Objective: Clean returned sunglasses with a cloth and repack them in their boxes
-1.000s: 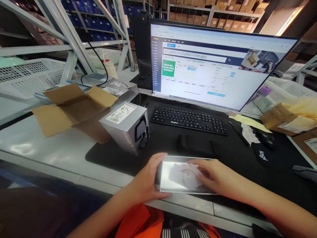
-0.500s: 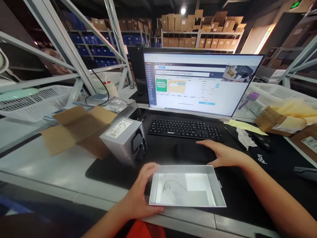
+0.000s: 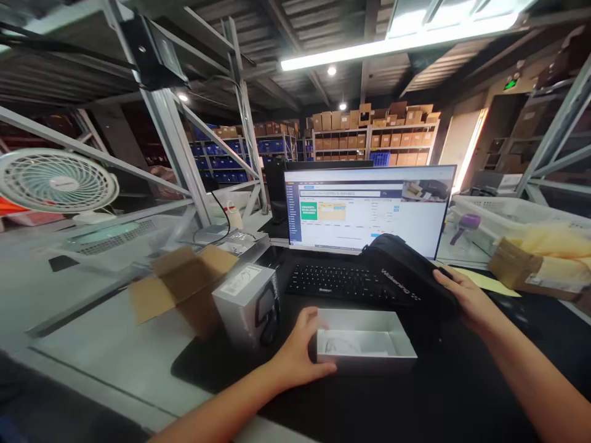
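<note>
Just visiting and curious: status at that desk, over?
Left fingers holding open box at one end. Right fingers gripping black case. Keyboard partly hidden behind it.

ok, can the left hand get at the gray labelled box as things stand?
Probably yes: the gray labelled box stands close beside the left hand, with nothing visible between them, though that hand would first have to release the open shallow box.

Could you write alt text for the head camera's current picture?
A person's right hand holds a black case in front of a lit monitor; the left hand grips an open box near a keyboard.
</note>
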A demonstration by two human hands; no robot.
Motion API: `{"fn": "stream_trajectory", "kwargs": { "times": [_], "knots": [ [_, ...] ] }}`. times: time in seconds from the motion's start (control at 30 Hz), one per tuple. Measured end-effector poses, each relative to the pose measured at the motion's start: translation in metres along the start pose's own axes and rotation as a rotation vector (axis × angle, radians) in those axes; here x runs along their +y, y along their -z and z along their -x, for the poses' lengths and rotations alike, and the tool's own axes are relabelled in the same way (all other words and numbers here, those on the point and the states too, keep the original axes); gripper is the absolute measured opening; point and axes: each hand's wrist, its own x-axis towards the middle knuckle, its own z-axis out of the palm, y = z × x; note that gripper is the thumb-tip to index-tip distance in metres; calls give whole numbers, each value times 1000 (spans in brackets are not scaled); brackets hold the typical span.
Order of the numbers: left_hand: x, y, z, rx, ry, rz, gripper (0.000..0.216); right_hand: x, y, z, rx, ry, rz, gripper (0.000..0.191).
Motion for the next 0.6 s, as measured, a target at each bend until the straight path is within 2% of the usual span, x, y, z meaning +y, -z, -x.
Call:
{"fn": "stream_trajectory", "kwargs": {
  "times": [0.07,0.13,0.2,0.27,0.37,0.43,0.47,0.53,0.6],
  "knots": [
    [1,-4,-25,-4,1,-1,56,-6,7,8,-22,-44,-81,62],
    [3,-11,-41,15,-12,-2,48,-13,6,16,-39,-73,-47,63],
    [7,-19,-47,81,-11,-19,42,-19,-7,25,-41,-58,20,65],
    [12,-29,-43,214,-5,-47,41,-21,-29,33,-37,13,89,65],
    [20,-43,-29,355,-84,43,66,-12,-71,47,51,188,166,58],
    [23,-51,-19,303,-174,291,93,0,-101,58,79,305,228,49],
    [23,-53,-15,264,-187,442,104,7,-114,65,52,375,267,44],
    [21,-55,-9,228,-97,679,107,17,-136,78,-89,504,358,42],
    [17,-51,-4,234,27,747,103,19,-146,88,-266,566,446,56]
  ]
}}
